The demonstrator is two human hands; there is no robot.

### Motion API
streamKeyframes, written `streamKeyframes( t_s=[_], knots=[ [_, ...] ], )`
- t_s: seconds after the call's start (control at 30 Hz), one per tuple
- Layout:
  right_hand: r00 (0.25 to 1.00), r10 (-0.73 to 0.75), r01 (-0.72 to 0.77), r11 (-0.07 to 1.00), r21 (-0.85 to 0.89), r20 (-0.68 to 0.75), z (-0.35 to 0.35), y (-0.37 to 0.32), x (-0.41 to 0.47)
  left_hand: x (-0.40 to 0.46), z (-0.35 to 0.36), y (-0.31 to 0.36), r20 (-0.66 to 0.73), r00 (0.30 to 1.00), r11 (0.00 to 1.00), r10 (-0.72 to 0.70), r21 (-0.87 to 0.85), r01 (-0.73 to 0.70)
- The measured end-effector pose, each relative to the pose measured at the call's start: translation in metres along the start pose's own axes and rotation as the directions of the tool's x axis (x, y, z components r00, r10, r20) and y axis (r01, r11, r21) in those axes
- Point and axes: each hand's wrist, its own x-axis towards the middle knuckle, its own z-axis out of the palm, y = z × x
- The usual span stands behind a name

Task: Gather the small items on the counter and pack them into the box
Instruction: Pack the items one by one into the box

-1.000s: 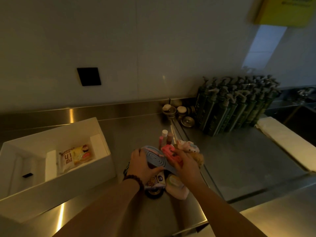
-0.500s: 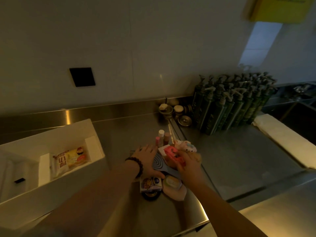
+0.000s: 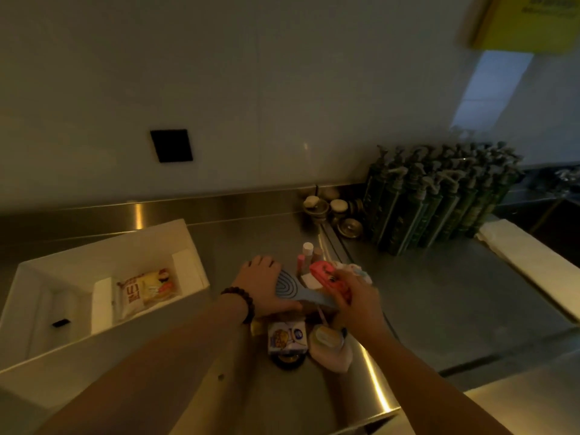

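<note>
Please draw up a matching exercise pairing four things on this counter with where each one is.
Things:
1. snack packet
2. blue hairbrush
3. pump bottles
4. pink item

Places:
A. standing grouped against the back wall
B. in the right hand
C. lying inside the white box
D. under the left hand's thumb, among the small items

Pairs: 1-C, 2-D, 3-A, 4-B

- one white box point(image 3: 188, 246)
- one snack packet point(image 3: 146, 291) inside it
- one blue brush point(image 3: 290, 288)
- one pink item point(image 3: 326, 276)
- two hands: left hand point(image 3: 262, 288), right hand point(image 3: 356, 298)
- pump bottles point(image 3: 439, 196): too many to count
</note>
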Motion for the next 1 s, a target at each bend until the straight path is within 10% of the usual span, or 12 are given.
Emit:
streamKeyframes(
  t_s=[0.43, 1.0],
  knots=[
    [0.976, -0.211, 0.207, 0.974, 0.092, 0.046, 0.028, -0.125, 0.065, -0.092, -0.09, -0.127, -0.267, 0.915, 0.949, -0.304, 0.001, 0.316],
    [0.924, -0.354, 0.32, 0.922, 0.22, 0.142, 0.135, -0.221, 0.087, -0.115, -0.018, -0.247, -0.063, 0.76, 0.76, -0.647, 0.027, 0.649]
  ],
)
